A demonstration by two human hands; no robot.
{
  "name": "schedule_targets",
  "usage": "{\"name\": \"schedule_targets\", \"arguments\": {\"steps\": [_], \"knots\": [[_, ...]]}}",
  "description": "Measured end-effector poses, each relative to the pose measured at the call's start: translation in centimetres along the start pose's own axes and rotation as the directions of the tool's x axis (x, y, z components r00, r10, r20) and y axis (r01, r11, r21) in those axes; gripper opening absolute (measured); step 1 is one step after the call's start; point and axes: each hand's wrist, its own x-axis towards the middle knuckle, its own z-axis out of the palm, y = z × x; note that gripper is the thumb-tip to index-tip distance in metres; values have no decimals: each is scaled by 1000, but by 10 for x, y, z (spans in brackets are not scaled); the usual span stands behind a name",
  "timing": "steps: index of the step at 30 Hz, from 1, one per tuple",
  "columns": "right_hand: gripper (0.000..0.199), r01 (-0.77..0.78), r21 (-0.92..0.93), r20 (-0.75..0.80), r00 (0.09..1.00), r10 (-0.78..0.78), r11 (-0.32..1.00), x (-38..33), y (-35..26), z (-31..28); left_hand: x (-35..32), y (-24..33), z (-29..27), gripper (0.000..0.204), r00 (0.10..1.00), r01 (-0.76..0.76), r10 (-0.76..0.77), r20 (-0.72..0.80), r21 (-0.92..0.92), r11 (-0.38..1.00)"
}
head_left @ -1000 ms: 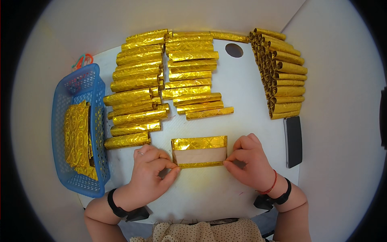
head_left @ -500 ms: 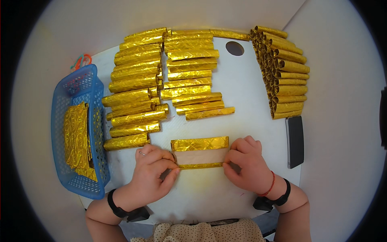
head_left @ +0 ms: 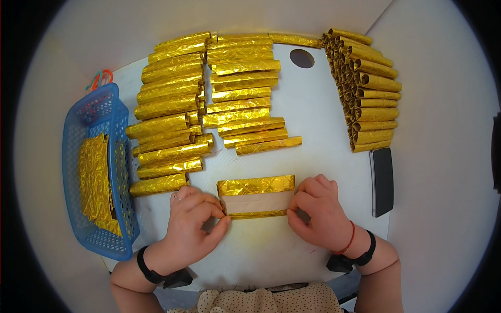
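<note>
In front of me on the white table lies a sheet of gold foil paper [head_left: 255,202], its pale backing showing between a wide gold fold at the far edge and a narrow one at the near edge. My left hand [head_left: 195,219] pinches the sheet's near left corner between thumb and fingers. At the near right corner my right hand [head_left: 317,211] grips it the same way, with thumb and fingers closed. Part of each short side is hidden behind my fingers.
Rolled gold paper tubes lie in a left stack [head_left: 169,104] and a middle stack [head_left: 242,94]. More tubes are piled at the right [head_left: 373,112], beyond a dark phone [head_left: 382,182]. A blue basket [head_left: 133,208] holds flat gold sheets [head_left: 94,182]. A round hole [head_left: 302,59] pierces the tabletop.
The narrow fold along the sheet's near edge looks slightly wider. Both hands keep their pinch at the corners, and the whole view has shifted a little.
</note>
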Motion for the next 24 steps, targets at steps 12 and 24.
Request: {"name": "schedule_targets", "arguments": {"steps": [12,24], "knots": [[13,1,-12,17,1000,-1,1000,2,1,0,4,0,-1,21,999,-15,13,39,40,999],[16,-23,-40,37,999,25,999,2,-4,-1,5,2,-4,21,994,-38,27,102,104,994]]}}
